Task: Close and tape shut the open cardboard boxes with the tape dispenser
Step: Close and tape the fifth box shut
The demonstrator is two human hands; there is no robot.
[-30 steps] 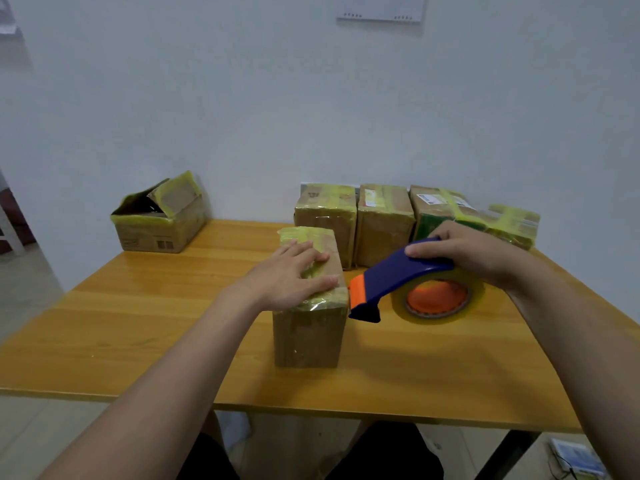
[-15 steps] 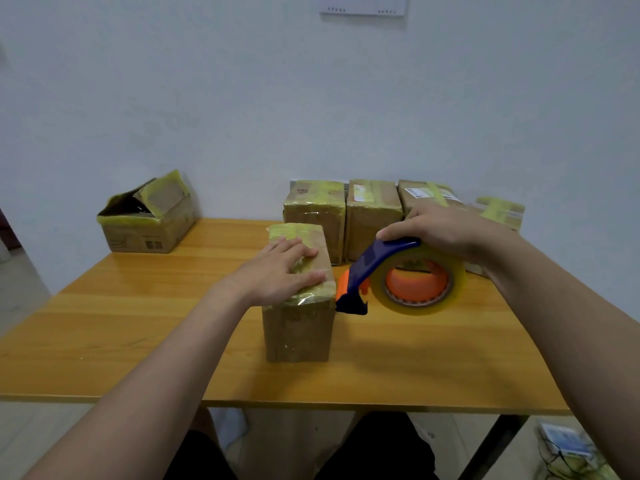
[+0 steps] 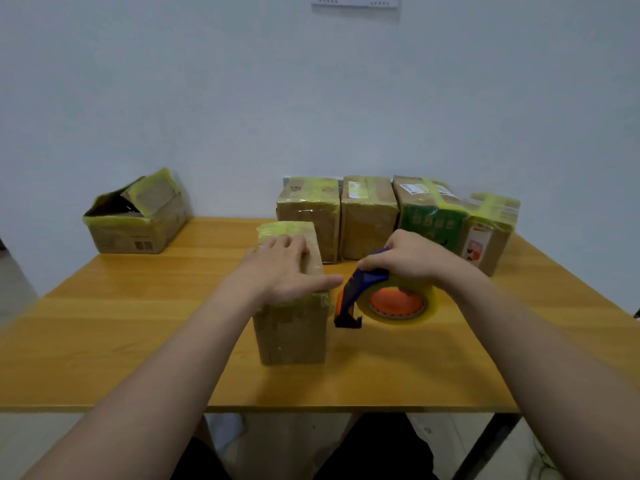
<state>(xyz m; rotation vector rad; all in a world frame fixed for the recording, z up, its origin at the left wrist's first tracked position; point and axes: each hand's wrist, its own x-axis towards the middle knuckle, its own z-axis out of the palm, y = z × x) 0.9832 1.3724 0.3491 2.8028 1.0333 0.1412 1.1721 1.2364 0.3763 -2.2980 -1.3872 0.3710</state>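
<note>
Tape dispenser just right of the box, right grip clasping its handle; left grip flat, fingers released, pressing the box top.

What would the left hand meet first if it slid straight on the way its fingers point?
Most likely the leftmost box at the back. The left hand lies flat on the front box, fingers pointing away toward it. Depth is unclear, but nothing shows between.
</note>
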